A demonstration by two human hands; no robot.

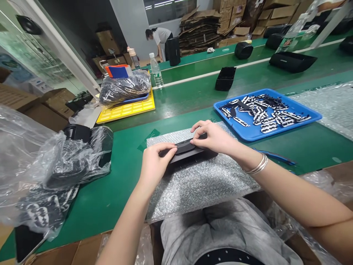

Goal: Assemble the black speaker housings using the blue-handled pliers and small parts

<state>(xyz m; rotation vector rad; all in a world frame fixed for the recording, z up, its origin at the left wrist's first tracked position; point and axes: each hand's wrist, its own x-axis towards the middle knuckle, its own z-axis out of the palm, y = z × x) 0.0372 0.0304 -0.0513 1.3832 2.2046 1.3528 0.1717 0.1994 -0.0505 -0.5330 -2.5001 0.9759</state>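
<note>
Black plastic casing (190,157) beneath left fingers (168,148) and right fingers (199,133)

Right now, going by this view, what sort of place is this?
Probably a small factory's assembly or packing line: a long green workbench, a blue tray of black-and-white parts, and stacks of flattened cartons behind.

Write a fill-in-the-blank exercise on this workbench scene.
The sheet under the black plastic part is ____ wrap.
The tray holding black-and-white pieces is ____.
The metal bangle sits on the ____ wrist.

Missing words: bubble; blue; right.
</note>
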